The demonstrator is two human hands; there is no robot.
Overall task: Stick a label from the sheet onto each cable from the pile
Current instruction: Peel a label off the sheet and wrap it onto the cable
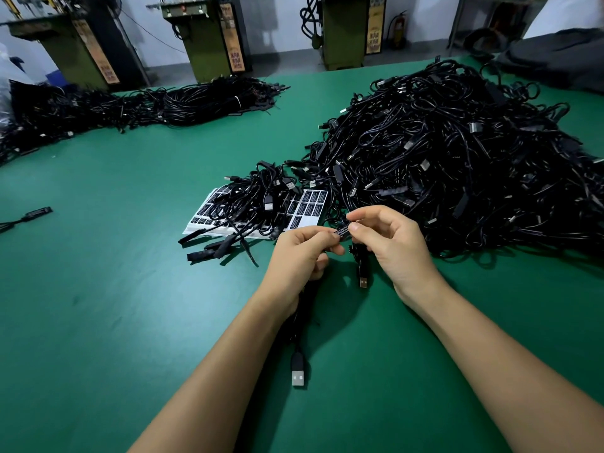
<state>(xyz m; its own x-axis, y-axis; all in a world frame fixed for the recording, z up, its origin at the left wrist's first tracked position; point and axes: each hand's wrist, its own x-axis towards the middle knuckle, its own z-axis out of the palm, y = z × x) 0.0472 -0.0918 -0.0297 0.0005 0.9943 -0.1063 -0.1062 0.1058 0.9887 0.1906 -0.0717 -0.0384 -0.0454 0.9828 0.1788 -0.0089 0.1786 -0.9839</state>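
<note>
Nearest, a USB plug [297, 374] dangles from the cable [305, 308] whose grip is the left hand [299, 253], fingers curled round it. Just beyond, the right hand [389, 240] pinches the label [342, 231] against the cable's stiff inline module. Cable is light and floppy; hold the rigid module, not the cord. Past the hands lies the label sheet [310, 207] on the green bench [114, 289], the pile [457, 158] to their right.
</note>
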